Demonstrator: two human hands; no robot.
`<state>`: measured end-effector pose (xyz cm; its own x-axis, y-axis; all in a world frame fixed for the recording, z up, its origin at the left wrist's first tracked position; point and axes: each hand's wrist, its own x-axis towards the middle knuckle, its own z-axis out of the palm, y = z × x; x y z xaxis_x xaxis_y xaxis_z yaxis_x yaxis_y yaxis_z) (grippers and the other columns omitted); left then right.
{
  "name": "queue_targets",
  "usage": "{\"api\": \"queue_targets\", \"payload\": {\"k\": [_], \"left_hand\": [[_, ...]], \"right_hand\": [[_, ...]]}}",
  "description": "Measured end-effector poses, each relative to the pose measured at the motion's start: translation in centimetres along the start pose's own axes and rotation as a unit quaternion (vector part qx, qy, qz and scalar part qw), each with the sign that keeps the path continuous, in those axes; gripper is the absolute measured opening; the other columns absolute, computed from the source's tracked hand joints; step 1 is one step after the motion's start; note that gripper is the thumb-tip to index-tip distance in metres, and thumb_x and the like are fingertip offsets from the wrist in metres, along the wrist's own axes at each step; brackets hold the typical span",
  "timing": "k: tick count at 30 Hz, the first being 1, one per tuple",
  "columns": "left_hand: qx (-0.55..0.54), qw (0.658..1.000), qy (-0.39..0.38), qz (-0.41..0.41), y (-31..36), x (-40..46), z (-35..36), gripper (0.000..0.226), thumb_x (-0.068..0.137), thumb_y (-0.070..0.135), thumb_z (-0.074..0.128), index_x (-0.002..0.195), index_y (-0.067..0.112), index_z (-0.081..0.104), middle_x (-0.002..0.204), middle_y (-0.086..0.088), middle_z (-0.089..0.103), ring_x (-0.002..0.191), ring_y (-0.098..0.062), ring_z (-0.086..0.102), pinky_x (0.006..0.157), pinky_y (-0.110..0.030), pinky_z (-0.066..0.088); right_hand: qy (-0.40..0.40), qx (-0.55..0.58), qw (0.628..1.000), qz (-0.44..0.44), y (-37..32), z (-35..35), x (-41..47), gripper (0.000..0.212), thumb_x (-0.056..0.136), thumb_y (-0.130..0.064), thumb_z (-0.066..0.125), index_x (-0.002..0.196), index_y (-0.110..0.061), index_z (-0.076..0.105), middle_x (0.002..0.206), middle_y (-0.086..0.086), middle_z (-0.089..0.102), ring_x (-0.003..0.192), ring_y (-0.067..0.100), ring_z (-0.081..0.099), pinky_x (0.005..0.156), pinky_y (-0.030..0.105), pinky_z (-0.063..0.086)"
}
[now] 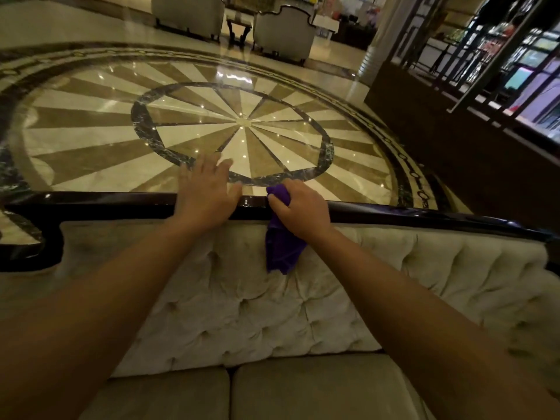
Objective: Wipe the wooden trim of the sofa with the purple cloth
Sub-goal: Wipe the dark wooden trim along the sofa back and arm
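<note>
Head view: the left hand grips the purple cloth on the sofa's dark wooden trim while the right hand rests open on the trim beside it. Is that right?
Not quite: the hands are swapped. The head view shows the right hand gripping the purple cloth on the sofa's dark wooden trim, while the left hand rests open on the trim beside it.

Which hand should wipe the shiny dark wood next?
The right hand. It already grips the purple cloth and presses it on the wooden trim. The left hand rests flat on the trim with nothing in it.
</note>
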<state>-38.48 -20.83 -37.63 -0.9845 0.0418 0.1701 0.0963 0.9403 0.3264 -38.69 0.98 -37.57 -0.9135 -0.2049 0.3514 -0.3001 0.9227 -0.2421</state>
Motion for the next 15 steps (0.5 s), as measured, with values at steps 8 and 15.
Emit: {"api": "queue_targets", "payload": {"k": [8,15], "left_hand": [[0.120,0.990,-0.020,-0.074,3.6,0.1,1.6,0.063,0.104,0.055,0.023,0.143,0.020,0.057,0.150,-0.016,0.054,0.140,-0.037,0.045,0.112,-0.054,0.032],[0.135,0.987,-0.026,-0.088,3.7,0.5,1.8,0.063,0.103,0.054,0.021,0.143,0.020,0.056,0.147,-0.017,0.056,0.136,-0.039,0.048,0.108,-0.057,0.034]], "right_hand": [[-0.008,-0.030,0.995,0.093,15.0,-6.7,-3.2,0.031,0.103,-0.046,0.055,0.109,-0.017,0.063,0.098,0.003,0.062,0.092,0.027,0.061,0.074,0.038,0.045],[0.015,-0.019,0.997,0.072,15.5,-5.8,-3.0,0.032,0.101,-0.043,0.057,0.105,-0.011,0.062,0.100,0.009,0.064,0.092,0.027,0.057,0.078,0.037,0.040]]}}
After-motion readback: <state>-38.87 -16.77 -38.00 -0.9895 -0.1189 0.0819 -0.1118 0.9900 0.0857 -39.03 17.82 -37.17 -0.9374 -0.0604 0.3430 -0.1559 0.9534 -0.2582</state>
